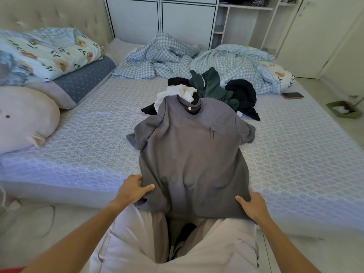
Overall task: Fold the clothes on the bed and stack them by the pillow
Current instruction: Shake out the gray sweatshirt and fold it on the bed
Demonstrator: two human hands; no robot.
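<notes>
Grey tee (pixel 189 154) lies flat, front up, on bed (pixel 94 138), hem over near edge. Left hand (pixel 132 189) & right hand (pixel 254 206) each pinch a hem corner. Clothes pile (pixel 212 91) just beyond tee's collar; pillows (pixel 65 79) far left of tee, white cupboards (pixel 159 18) behind bed.

I see soft, even daylight, brightest across the far right of the bed (pixel 295 146), with a bluish cast along its near left edge. Shadows are faint and there is no harsh glare. My wide lens bends the frame edges, and the corners look slightly smeared.
</notes>
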